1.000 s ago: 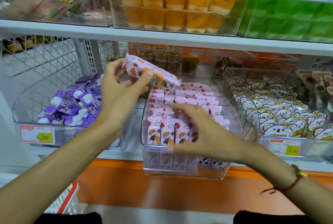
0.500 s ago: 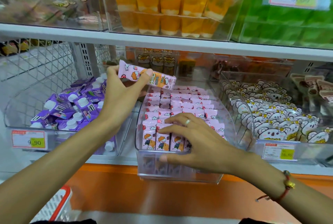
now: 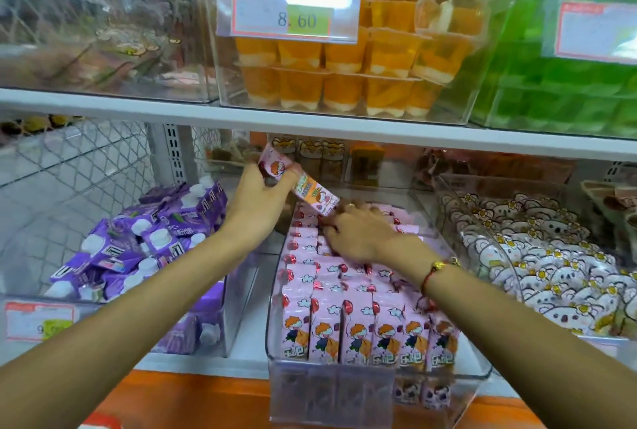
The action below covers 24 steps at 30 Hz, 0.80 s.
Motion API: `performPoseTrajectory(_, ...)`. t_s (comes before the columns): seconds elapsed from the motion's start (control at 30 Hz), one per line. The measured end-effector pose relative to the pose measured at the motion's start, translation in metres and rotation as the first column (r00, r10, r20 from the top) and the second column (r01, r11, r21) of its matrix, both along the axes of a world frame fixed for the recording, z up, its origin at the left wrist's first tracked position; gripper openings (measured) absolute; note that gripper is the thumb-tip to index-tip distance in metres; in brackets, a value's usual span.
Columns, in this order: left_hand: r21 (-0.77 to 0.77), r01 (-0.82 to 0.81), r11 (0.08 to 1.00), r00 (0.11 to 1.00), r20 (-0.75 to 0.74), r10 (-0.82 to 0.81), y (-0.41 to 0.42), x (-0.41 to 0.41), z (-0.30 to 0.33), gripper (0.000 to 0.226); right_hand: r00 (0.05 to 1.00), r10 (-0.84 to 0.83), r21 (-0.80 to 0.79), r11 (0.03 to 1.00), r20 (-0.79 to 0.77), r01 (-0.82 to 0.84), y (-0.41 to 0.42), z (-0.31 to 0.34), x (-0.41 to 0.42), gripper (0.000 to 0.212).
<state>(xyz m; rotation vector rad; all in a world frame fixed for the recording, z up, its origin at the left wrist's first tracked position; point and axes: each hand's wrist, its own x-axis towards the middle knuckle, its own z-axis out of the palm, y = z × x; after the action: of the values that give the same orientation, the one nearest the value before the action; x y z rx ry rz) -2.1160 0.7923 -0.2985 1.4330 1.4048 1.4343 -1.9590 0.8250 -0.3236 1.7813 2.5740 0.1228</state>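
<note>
My left hand (image 3: 255, 202) grips a long pink snack packet (image 3: 312, 189) by its left end and holds it slanted over the back of a clear plastic bin (image 3: 331, 397). Several identical pink packets (image 3: 358, 328) stand upright in rows in that bin. Just right of the held packet, my right hand (image 3: 362, 239) lies palm down on the rear rows. Its bent fingers press in among the packets, and it has no single packet in a visible hold. A red cord bracelet is on that wrist.
Left of the pink bin is a bin of purple pouches (image 3: 148, 242), and right of it a bin of white bear packets (image 3: 537, 256). The white shelf above (image 3: 310, 121) hangs low over both hands and carries orange jelly cups (image 3: 344, 84) and green goods (image 3: 568, 90).
My right hand has slid from the front rows to the back of the bin. My left hand has carried the packet deeper under the upper shelf, and the camera has moved closer.
</note>
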Motion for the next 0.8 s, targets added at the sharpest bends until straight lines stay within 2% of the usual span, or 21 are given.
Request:
performPoseTrajectory(0.07,0.001,0.014,1.000,1.000,-0.006,-0.014,0.002,-0.002,-0.001,0.036,0.999,0.030,0.002,1.000,0.025,-0.030,-0.002,0.000,0.001,0.046)
performPoseTrajectory(0.17,0.026,0.042,0.999,0.999,-0.025,-0.041,0.003,-0.005,-0.003,0.036,0.997,0.071,-0.076,0.995,0.040,-0.068,-0.010,-0.003,0.006,0.047)
performPoseTrajectory(0.33,0.056,0.063,0.996,0.990,-0.131,-0.056,0.014,-0.003,-0.005,0.037,0.981,0.104,-0.128,0.984,-0.163,-0.125,-0.028,-0.008,0.015,0.037)
performPoseTrajectory(0.43,0.028,0.137,0.990,0.941,-0.315,-0.121,0.026,0.001,-0.005,0.036,0.962,0.112,-0.132,0.980,-0.249,-0.149,-0.037,-0.008,0.019,0.035)
performPoseTrajectory(0.57,0.064,0.195,0.979,0.769,-0.629,-0.112,0.034,0.004,0.001,0.050,0.950,0.119,-0.109,0.982,-0.290,-0.156,-0.041,-0.007,0.019,0.036)
performPoseTrajectory(0.67,0.042,0.180,0.983,0.491,-0.869,-0.053,0.039,0.012,0.006,0.060,0.953,0.113,-0.122,0.981,-0.282,-0.152,-0.043,-0.006,0.018,0.039)
performPoseTrajectory(0.73,0.006,0.193,0.981,0.352,-0.934,-0.064,0.044,0.019,0.005,0.064,0.956,0.111,-0.121,0.981,-0.271,-0.148,-0.045,-0.003,0.018,0.039)
performPoseTrajectory(0.8,-0.042,0.240,0.970,0.331,-0.936,-0.122,0.048,0.025,0.002,0.057,0.960,0.114,-0.109,0.983,-0.255,-0.146,-0.048,-0.001,0.018,0.040)
